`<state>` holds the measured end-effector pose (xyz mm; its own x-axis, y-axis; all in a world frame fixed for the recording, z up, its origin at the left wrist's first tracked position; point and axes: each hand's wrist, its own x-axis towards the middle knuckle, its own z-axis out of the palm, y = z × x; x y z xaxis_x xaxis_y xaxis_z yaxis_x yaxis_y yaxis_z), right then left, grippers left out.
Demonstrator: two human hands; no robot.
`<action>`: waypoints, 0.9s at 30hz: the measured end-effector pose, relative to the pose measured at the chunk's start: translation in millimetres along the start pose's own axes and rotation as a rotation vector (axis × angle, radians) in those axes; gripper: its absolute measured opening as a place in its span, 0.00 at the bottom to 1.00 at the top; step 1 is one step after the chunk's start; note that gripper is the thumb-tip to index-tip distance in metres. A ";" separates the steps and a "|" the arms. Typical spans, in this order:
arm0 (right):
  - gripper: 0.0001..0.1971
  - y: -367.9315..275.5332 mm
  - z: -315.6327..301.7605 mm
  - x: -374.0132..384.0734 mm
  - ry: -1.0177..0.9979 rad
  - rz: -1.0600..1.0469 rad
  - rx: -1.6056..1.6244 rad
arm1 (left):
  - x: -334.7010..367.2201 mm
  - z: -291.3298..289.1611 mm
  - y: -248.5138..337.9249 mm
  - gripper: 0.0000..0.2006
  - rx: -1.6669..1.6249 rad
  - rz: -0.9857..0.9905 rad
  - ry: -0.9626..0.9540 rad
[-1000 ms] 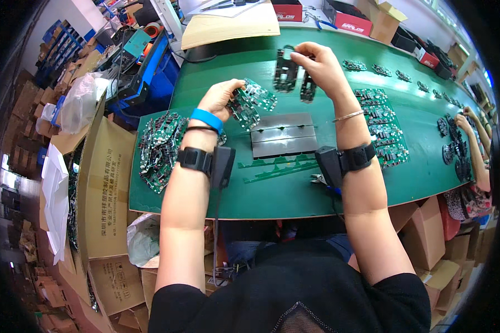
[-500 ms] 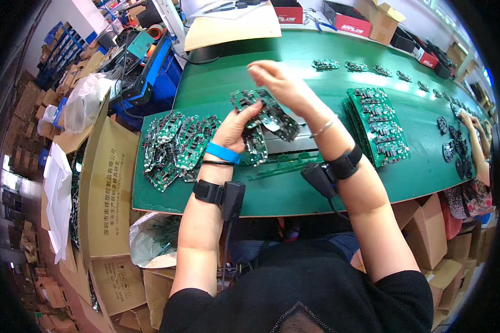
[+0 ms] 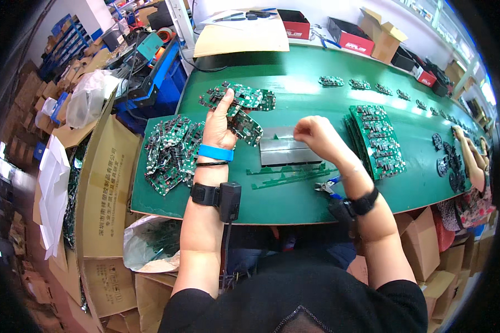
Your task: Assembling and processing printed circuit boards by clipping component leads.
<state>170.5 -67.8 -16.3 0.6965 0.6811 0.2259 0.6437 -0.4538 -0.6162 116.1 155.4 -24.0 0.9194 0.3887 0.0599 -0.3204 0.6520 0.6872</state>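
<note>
My left hand (image 3: 219, 126) is raised above the green table, closed round several small green circuit boards (image 3: 251, 99) with black parts on them. Curled over the right end of a grey metal block (image 3: 286, 157), my right hand (image 3: 320, 139) has its fingers together; whatever may be in them is hidden. Left of my left wrist lies a heap of loose circuit boards (image 3: 169, 152). Thin green board strips (image 3: 289, 178) lie in front of the block. Blue-handled cutting pliers (image 3: 329, 188) rest by my right forearm. Beyond that forearm stands a stack of uncut board panels (image 3: 379, 143).
Single circuit boards (image 3: 360, 84) form a row along the table's far right. Another person's arms (image 3: 472, 158) reach in by black parts (image 3: 453, 158). A cardboard box (image 3: 108, 188) and plastic bag (image 3: 147, 244) stand at the left edge. A cardboard sheet (image 3: 241, 40) lies at the back.
My left hand has moved left with the boards, away from the metal block. My right hand has come down and nearer, to the block's right end. The pliers now show.
</note>
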 end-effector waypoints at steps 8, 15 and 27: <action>0.06 -27.1 -17.8 24.2 0.268 -0.032 0.087 | 7.0 5.9 -9.1 0.09 -0.067 -0.025 -0.020; 0.08 -6.0 -23.9 96.0 0.250 -0.033 0.052 | 10.8 -7.1 -17.2 0.10 -0.276 -0.036 -0.031; 0.07 179.8 -33.2 202.2 0.352 0.380 -0.423 | 3.4 -14.6 -30.0 0.06 0.090 0.035 0.189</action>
<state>437.6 -30.7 -56.4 0.9149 0.2339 0.3289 0.3524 -0.8601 -0.3688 125.5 146.7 -55.0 0.8464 0.5305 -0.0465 -0.3214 0.5784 0.7497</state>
